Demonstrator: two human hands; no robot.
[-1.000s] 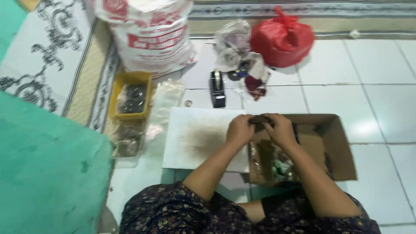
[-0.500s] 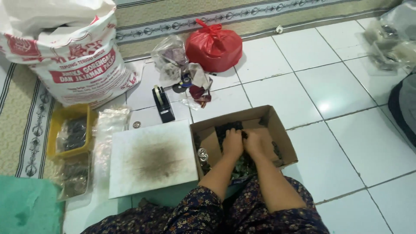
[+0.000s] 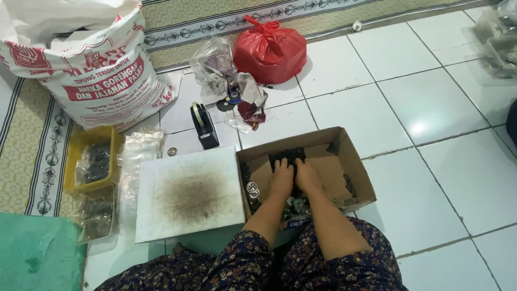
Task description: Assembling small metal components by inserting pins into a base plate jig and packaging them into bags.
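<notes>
Inside the cardboard box (image 3: pixel 355 178), the left hand (image 3: pixel 281 180) and right hand (image 3: pixel 307 177) press together around a dark clump (image 3: pixel 287 156); gathering goes best with fingers cupped low against the box floor.

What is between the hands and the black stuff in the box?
Nothing visible. The left hand and the right hand are side by side inside the cardboard box, fingertips already on the black pile. Whether they grip it cannot be told.
</notes>
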